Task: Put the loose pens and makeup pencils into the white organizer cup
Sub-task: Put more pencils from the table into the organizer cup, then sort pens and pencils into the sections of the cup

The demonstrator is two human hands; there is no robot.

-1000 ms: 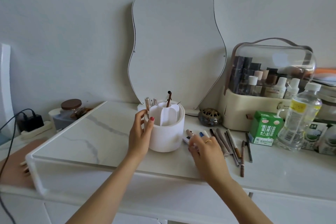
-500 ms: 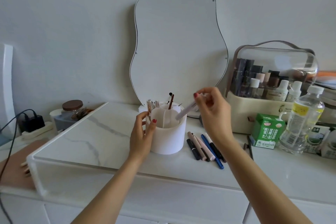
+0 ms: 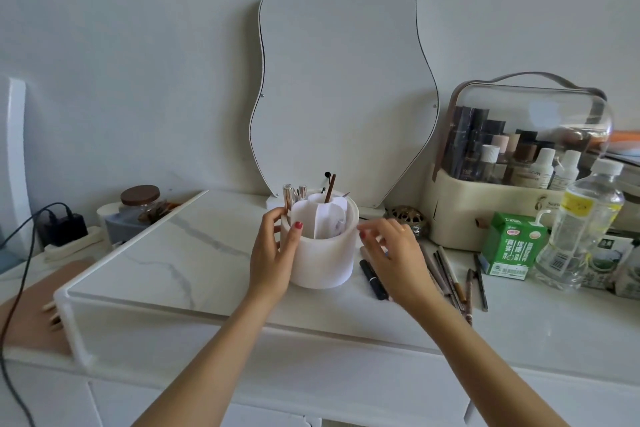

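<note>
1. Two hands work at the white organizer cup (image 3: 320, 253), which stands on the marble worktop (image 3: 166, 253) near the middle of the scene, in front of the wavy mirror (image 3: 343, 80).
2. Left hand (image 3: 273, 253) is closed around the cup's left wall, thumb on the near side, fingers curled over the far rim; it steadies the cup and carries no pen.
3. Inside the cup, dividers split the space; a few metallic tubes (image 3: 292, 192) stand in the far-left compartment, a brown pencil (image 3: 329, 188) rises from the centre, and a pale pen rests in the near-right compartment.
4. Right hand (image 3: 394, 250) hovers just right of the cup with fingers loosely spread and nothing visibly held, though motion blur softens the fingertips.
5. Loose pens and pencils (image 3: 450, 276) lie on the worktop right of the cup, partly under and beyond that hand; a black pen (image 3: 374, 279) lies nearest the cup. Their long axes run near-to-far, slightly fanned.
6. Judgement: the right hand is far nearer the pile, which lies directly below and right of it, so the next pick is a short drop, pinching across a shaft.
</note>
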